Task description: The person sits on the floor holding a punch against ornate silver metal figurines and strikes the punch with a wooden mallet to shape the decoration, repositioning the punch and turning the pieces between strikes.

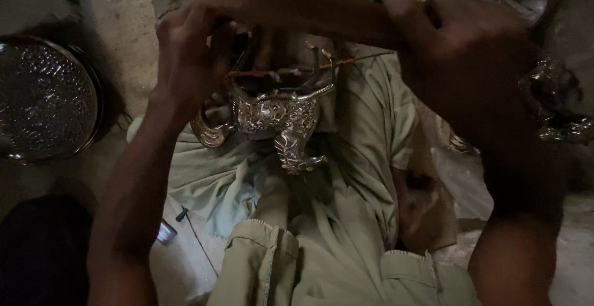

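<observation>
My left hand (185, 52) grips the upper left rim of an ornate embossed silver metal piece (278, 114) with curled, claw-like legs, held above my lap. A thin reddish wire (346, 60) runs across the top of the piece toward my right hand (470, 64). That hand is dark and blurred at the upper right, fingers curled, and the wire's end meets it. I sit cross-legged in pale green clothing (334, 219) under the piece.
A round embossed metal tray (43, 95) lies on the floor at the left. More ornate metal pieces (557, 108) sit at the right edge. A small tool (167, 232) rests by my left knee, and a clear plastic sheet (461, 182) lies at the right.
</observation>
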